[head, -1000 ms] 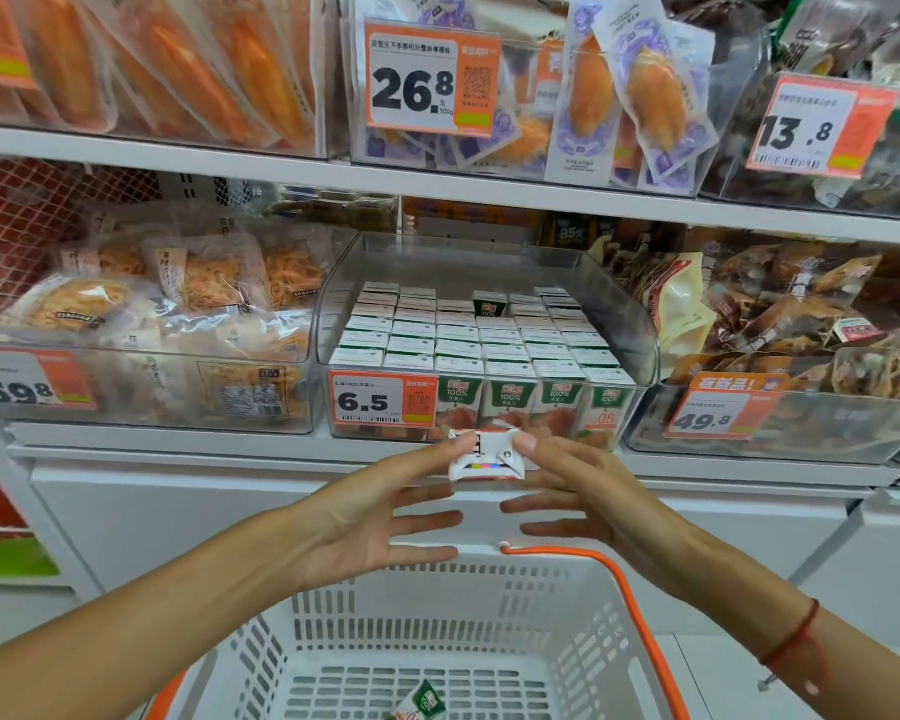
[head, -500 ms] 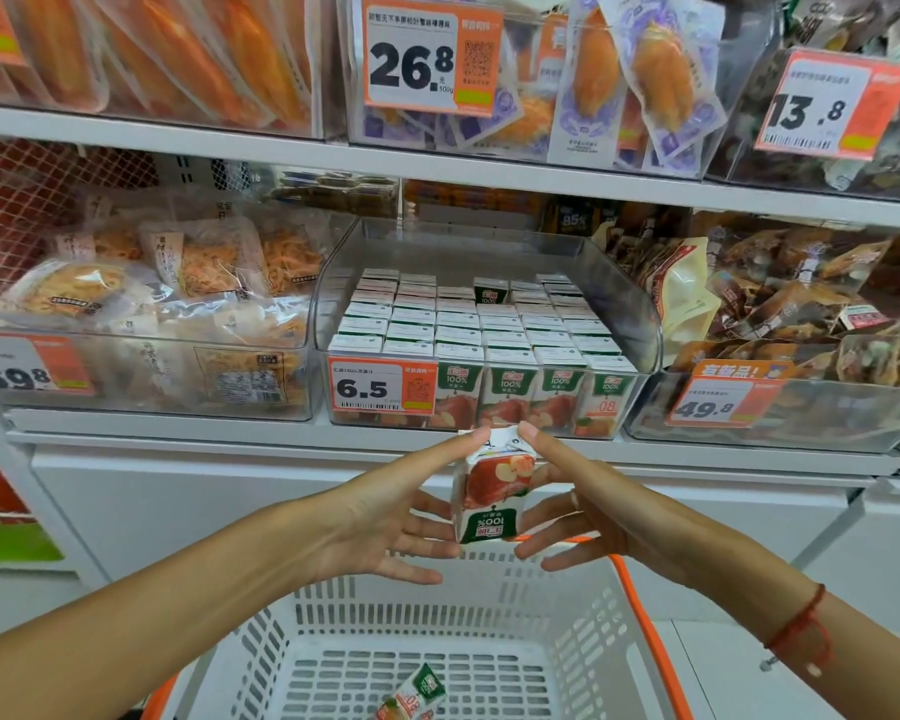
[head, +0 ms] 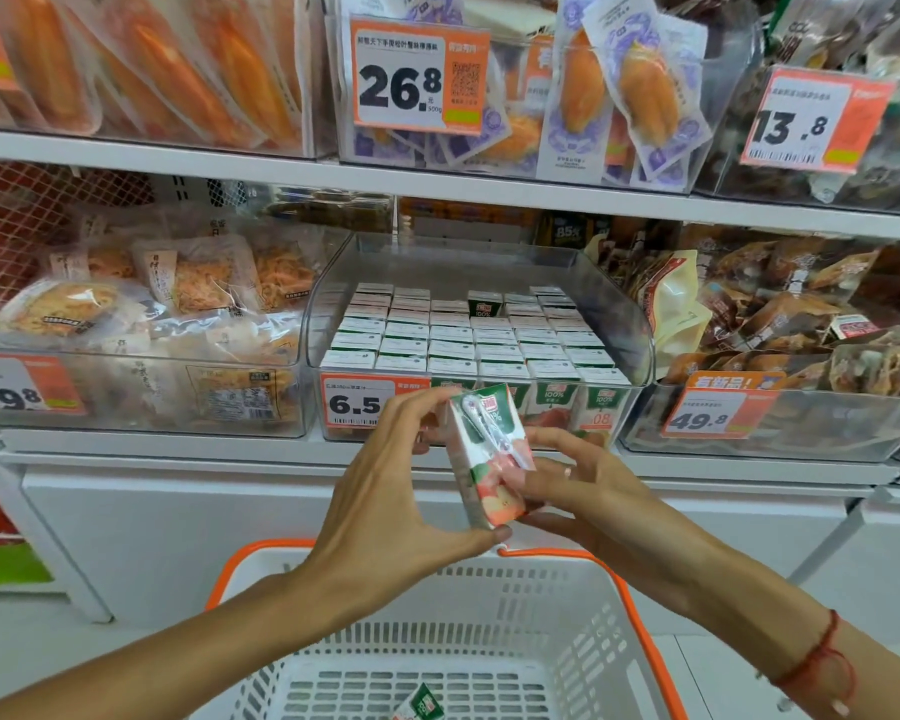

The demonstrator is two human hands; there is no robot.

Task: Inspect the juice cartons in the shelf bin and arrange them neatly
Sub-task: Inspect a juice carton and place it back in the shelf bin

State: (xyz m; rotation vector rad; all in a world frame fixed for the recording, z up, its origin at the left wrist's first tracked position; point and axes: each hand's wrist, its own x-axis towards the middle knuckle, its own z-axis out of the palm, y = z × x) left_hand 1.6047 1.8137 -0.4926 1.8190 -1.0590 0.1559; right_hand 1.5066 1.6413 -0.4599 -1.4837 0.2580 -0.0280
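Head view: left hand (head: 385,491) and right hand (head: 583,485) both grip 1 tilted juice carton (head: 489,459) before the shelf bin (head: 630,324).

Bright, even store light falls from above, casting only faint shadows; glare streaks the clear shelf bin (head: 640,324); wide-angle distortion bends shelf edges; fine print reads soft, slightly blurred.

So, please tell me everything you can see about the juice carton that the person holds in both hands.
The juice carton is a small rectangular box, apparently coated paperboard, green and white on top with red apple pictures below. A wrapped straw lies slanted on the face toward the camera. It is tilted, top leaning left, in front of the clear bin, above the basket. The left hand grips top and bottom; the right hand holds its right side.
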